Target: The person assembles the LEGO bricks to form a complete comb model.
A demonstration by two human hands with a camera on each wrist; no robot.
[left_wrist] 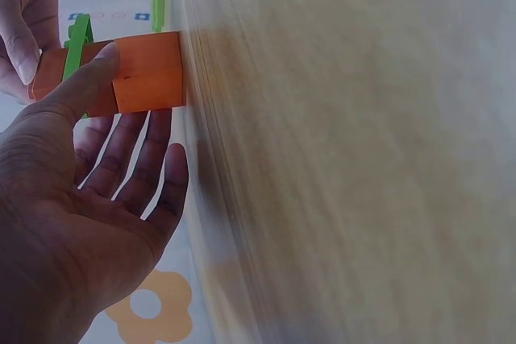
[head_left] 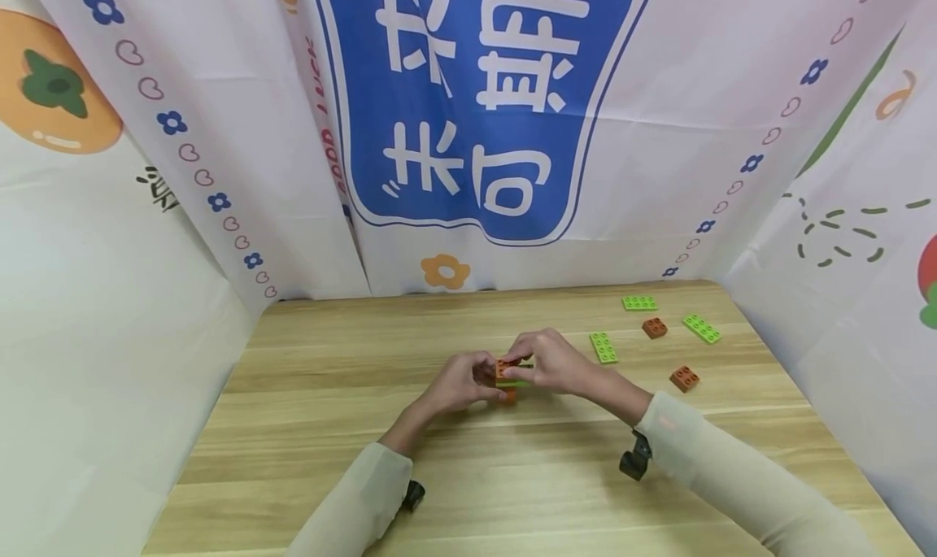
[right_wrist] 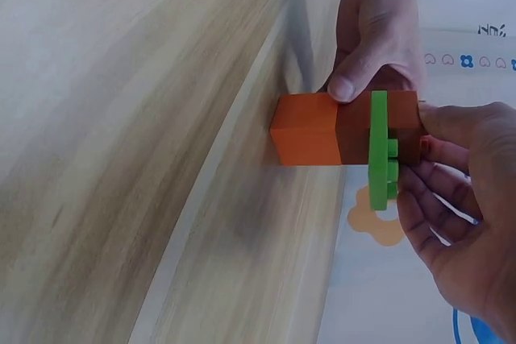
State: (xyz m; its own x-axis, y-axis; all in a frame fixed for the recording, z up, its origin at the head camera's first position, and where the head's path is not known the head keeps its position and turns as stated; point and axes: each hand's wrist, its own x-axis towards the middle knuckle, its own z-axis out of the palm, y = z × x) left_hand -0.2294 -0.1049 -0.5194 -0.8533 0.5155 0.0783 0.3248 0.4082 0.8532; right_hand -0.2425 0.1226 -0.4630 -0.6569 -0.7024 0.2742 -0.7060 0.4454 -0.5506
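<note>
The stacked orange blocks (right_wrist: 347, 130) looked like smooth plastic with a soft, nearly matt sheen, and the green plate (right_wrist: 378, 151) between them appeared to be the same. The surface (head_left: 329, 386) showed wood grain under a smooth, faintly satiny finish that caught some light. The printed hanging (head_left: 461, 118) looked like thin matt cloth, lightly creased, while the pale sleeves (head_left: 747, 467) were plain matt cloth and the black wrist cameras (head_left: 634, 459) seemed hard plastic.

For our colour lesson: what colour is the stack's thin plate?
The plate is bright green, best seen in the right wrist view.
</note>
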